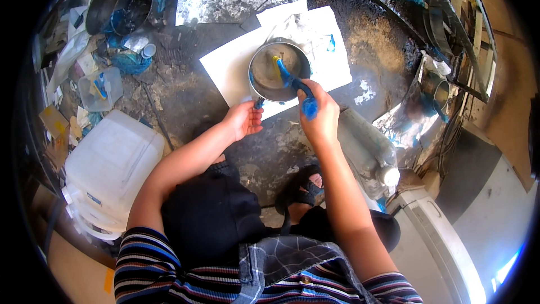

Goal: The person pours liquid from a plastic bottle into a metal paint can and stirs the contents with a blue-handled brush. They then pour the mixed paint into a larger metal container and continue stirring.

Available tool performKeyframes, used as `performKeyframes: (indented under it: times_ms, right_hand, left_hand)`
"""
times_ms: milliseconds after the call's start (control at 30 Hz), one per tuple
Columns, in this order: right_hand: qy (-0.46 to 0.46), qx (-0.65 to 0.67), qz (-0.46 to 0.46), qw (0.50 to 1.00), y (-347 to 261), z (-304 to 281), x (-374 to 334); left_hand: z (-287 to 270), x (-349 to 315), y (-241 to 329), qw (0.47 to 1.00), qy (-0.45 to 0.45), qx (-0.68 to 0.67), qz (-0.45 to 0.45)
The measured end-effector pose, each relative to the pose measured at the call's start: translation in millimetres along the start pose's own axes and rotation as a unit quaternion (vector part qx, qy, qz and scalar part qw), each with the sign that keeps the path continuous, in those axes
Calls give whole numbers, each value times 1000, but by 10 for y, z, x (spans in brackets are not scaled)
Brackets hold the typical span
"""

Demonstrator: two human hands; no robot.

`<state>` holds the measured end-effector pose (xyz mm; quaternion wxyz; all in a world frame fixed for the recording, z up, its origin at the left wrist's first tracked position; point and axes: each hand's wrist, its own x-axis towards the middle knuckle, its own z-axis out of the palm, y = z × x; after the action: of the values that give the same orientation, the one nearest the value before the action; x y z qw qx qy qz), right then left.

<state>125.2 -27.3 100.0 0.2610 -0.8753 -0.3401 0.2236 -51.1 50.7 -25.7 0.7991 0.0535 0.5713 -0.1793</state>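
A round metal pot [251, 69] stands on white sheets of paper [225, 70] on the dark floor, with a greyish-tan inside. My right hand [320, 115] is closed around a blue-stained brush [288, 79]. The brush slants into the pot, and its yellowish tip reaches toward the pot's middle. At the pot's near left edge, my left hand [244, 119] has its fingers curled, with the thumb and fingertips at a short dark stub handle [259, 103] below the rim.
A large white plastic jerrycan [115, 163] lies at left, and a cloudy container with a white cap [368, 149] at right. Dark buckets [132, 8], a clear tub [101, 89] and litter crowd the far left. A stained sheet [219, 0] lies beyond the pot; metal framing [450, 22] borders the right.
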Motion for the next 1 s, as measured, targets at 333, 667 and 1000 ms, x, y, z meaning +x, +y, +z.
performKeyframes:
  times_ms: [333, 667, 1000]
  right_hand:
    - [70, 87, 85, 990, -23, 83, -375]
    - [-54, 99, 159, 981, 53, 120, -33]
    - [-41, 66, 163, 984, -204, -212, 71]
  left_hand:
    - [7, -6, 16, 1000, 12, 9, -1]
    - [46, 6, 14, 1000, 19, -3, 2]
    - [26, -36, -3, 1000, 6, -18, 6]
